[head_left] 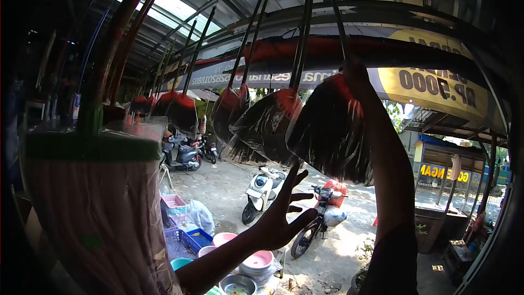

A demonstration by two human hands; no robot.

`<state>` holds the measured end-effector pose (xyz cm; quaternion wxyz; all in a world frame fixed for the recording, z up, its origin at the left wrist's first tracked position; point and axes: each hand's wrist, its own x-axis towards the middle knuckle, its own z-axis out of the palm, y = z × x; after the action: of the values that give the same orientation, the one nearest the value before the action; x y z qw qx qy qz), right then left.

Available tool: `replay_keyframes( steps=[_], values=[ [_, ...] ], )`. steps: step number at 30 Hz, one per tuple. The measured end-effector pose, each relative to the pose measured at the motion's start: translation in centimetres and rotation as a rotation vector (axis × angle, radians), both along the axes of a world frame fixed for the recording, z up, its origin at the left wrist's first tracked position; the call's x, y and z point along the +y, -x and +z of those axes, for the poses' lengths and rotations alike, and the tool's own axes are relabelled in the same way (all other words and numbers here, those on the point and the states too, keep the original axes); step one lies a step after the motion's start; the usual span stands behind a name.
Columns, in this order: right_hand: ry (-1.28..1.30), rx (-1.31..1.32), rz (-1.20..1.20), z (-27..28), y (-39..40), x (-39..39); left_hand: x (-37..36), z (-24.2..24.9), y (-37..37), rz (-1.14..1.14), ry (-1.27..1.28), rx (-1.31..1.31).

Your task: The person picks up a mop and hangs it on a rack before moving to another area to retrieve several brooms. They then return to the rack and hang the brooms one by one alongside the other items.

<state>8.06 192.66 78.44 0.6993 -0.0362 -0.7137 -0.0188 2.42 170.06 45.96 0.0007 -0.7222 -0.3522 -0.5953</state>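
Several black-bristled brooms in clear plastic hang by their handles from the roof frame. My right hand is raised and closed round the lower handle of the rightmost broom, just above its red top. Lower down, my left hand is raised with its fingers spread, holding nothing, below the neighbouring broom. A large mop or broom with pale strands and a green head, wrapped in plastic, hangs close at the left.
Stacked basins and plastic baskets stand below my left arm. Outside are a white scooter, a motorbike with bags and more parked bikes. A yellow and grey banner hangs behind the brooms; a stall stands right.
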Motion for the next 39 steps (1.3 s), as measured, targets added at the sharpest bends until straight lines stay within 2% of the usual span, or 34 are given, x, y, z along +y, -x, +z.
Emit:
replay_keyframes(
  steps=[2, 4, 8, 10, 11, 13, 14, 16, 17, 19, 20, 22, 28, 34, 37, 39],
  values=[
    [-0.064, 0.057, -0.01, 2.4, 1.2, 0.6, 0.0, 1.2, 0.7, 0.042, -0.009, 0.019],
    [-0.135, 0.016, -0.127, 4.4, 1.6, 0.7, -0.2, 1.5, 1.3, 0.112, -0.018, 0.028],
    [-0.192, 0.028, -0.036, 5.9, 1.7, 0.2, -0.4, 0.5, 3.1, 0.211, 0.013, 0.037],
    [-0.243, 0.028, -0.215, 6.5, 2.1, 0.1, -0.2, 0.0, 4.0, 0.228, 0.034, 0.017],
    [-0.244, 0.027, -0.207, 7.1, 2.6, 0.9, -0.2, -0.2, 4.4, 0.235, 0.058, -0.006],
    [-0.503, 0.052, -0.472, 8.5, 3.3, 2.6, 0.0, -0.6, 5.3, 0.247, 0.065, -0.003],
    [-0.505, 0.053, -0.469, 9.0, 3.5, 3.2, 0.1, -0.7, 5.6, 0.251, 0.073, 0.003],
    [-0.62, 0.06, -0.615, 9.6, 3.9, 4.1, -0.1, -0.9, 6.0, 0.265, 0.083, -0.001],
    [-0.619, 0.062, -0.613, 9.6, 4.1, 4.3, -0.1, -1.0, 6.2, 0.275, 0.088, 0.003],
    [-0.379, -0.014, -0.316, 9.2, 4.1, 4.2, -0.1, -1.2, 6.7, 0.288, 0.097, 0.007],
    [-0.378, -0.014, -0.315, 8.8, 4.1, 3.8, -0.1, -1.3, 6.9, 0.294, 0.106, -0.002],
    [-0.155, 0.013, -0.049, 8.3, 4.1, 3.7, 0.1, -1.5, 7.3, 0.295, 0.118, -0.011],
    [-0.281, 0.082, -0.047, 8.7, 5.4, 5.9, 0.7, -2.1, 7.9, 0.304, 0.138, -0.005],
    [-0.149, 0.031, 0.111, 7.6, 5.3, 5.1, 1.2, -2.7, 8.5, 0.303, 0.166, -0.031],
    [-0.2, 0.058, 0.01, 7.7, 5.3, 5.0, 1.1, -2.8, 8.7, 0.295, 0.17, -0.044],
    [-0.169, 0.042, 0.041, 7.6, 5.3, 5.1, 1.1, -2.9, 8.8, 0.297, 0.173, -0.055]
  ],
)
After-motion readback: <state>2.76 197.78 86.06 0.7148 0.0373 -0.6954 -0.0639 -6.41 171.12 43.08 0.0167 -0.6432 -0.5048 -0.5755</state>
